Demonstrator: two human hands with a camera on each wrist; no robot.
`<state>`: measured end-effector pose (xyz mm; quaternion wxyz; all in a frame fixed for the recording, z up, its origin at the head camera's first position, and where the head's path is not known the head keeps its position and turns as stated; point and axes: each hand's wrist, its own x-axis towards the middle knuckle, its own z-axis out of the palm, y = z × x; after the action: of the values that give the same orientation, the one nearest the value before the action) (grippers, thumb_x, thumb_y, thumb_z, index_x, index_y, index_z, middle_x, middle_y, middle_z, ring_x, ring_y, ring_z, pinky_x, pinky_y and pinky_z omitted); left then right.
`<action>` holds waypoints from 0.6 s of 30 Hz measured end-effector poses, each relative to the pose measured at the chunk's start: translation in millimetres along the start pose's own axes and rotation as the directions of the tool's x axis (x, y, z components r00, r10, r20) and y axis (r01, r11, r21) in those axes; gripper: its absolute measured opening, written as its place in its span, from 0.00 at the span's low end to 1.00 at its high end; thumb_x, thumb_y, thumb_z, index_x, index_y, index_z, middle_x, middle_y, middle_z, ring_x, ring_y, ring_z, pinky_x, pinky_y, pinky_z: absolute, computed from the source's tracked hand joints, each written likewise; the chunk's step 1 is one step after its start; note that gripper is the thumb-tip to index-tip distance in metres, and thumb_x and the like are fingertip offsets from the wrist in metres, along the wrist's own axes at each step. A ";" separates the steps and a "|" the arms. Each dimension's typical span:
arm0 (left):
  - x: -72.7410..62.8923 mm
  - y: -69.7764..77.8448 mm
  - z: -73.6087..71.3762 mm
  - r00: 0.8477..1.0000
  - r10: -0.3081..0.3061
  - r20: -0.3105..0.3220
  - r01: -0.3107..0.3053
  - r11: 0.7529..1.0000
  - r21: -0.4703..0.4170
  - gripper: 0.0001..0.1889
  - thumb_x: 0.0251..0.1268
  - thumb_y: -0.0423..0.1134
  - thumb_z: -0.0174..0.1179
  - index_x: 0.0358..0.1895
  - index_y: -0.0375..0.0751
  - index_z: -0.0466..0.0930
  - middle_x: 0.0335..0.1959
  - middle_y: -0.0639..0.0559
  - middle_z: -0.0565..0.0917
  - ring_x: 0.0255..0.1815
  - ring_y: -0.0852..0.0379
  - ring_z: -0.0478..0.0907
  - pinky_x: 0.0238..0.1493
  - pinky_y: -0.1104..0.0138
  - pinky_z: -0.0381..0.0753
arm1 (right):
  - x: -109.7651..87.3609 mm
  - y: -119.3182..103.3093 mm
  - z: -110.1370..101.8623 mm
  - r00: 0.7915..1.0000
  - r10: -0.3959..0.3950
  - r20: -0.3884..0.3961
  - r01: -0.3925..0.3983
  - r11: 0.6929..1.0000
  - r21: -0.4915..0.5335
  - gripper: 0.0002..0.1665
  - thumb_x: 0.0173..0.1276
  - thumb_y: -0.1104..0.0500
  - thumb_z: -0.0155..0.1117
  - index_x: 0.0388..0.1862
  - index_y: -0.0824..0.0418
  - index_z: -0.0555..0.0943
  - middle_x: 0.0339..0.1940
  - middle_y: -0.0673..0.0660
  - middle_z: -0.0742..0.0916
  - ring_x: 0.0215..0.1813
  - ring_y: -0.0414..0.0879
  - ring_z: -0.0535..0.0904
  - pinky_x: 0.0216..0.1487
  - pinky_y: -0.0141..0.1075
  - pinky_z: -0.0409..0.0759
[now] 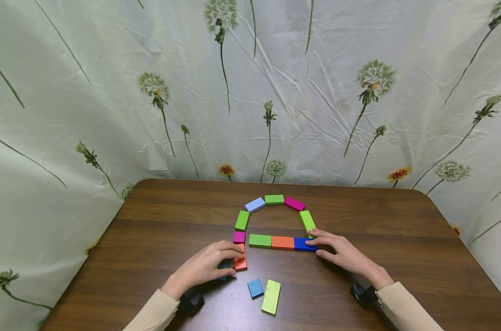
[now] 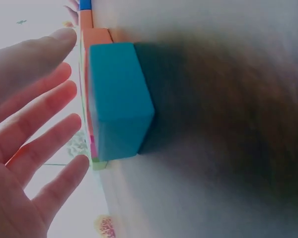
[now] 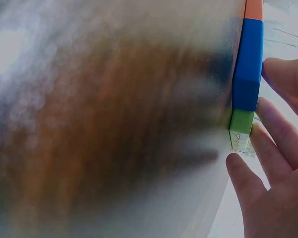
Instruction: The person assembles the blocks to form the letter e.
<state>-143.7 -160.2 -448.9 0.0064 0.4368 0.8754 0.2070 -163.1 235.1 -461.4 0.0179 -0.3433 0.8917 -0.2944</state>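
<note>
My left hand (image 1: 206, 265), its fingers fairly straight, reaches over an orange block (image 1: 241, 264) in the head view. Partly hidden beneath that hand is a teal block (image 2: 120, 89), which looms close in the left wrist view, apart from the fingers. On the other side, my right hand (image 1: 344, 253) has its fingertips at the right end of a blue block (image 3: 248, 62); whether they press on it I cannot tell. That block ends a straight row with an orange block (image 1: 282, 242) and a green block (image 1: 260, 241).
An arch of blocks curves behind the row: magenta (image 1: 239, 237), green (image 1: 242, 220), light blue (image 1: 255, 205), green (image 1: 274, 199), magenta (image 1: 294, 203) and lime (image 1: 307, 221). Nearer lie a small blue block (image 1: 256, 288) and a yellow-green block (image 1: 271, 297). A flowered cloth (image 1: 316, 115) hangs behind the wooden table (image 1: 399, 239).
</note>
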 end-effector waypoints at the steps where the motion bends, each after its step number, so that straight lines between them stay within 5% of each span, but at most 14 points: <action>1: 0.1 0.6 0.2 1.000 0.008 0.001 -0.008 1.000 0.001 0.21 0.59 0.46 0.67 0.54 0.43 0.82 0.55 0.54 0.78 0.59 0.55 0.72 0.59 0.60 0.71 | 0.0 -0.1 -0.1 1.000 0.000 0.000 0.000 1.000 0.000 0.17 0.70 0.58 0.61 0.57 0.55 0.82 0.65 0.58 0.76 0.67 0.57 0.67 0.61 0.50 0.69; 8: -0.5 3.3 1.4 0.998 0.012 0.060 -0.013 1.000 0.024 0.20 0.61 0.46 0.65 0.55 0.45 0.81 0.56 0.56 0.78 0.60 0.57 0.71 0.61 0.58 0.70 | -0.3 0.2 0.6 1.000 -0.009 -0.011 0.009 1.000 -0.009 0.17 0.69 0.59 0.61 0.57 0.55 0.82 0.64 0.58 0.76 0.67 0.57 0.68 0.61 0.47 0.69; 18: -1.7 2.9 1.2 0.998 0.003 0.068 -0.005 1.000 0.020 0.20 0.62 0.46 0.65 0.55 0.44 0.81 0.57 0.55 0.78 0.60 0.57 0.71 0.61 0.57 0.69 | 0.4 -2.6 -1.0 1.000 0.021 0.014 -0.021 1.000 0.011 0.17 0.70 0.58 0.60 0.57 0.55 0.81 0.65 0.58 0.76 0.67 0.58 0.67 0.60 0.55 0.68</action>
<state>-140.2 -159.6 -449.2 0.0311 0.4453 0.8759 0.1833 -162.1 233.8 -459.1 0.0290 -0.3357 0.8934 -0.2971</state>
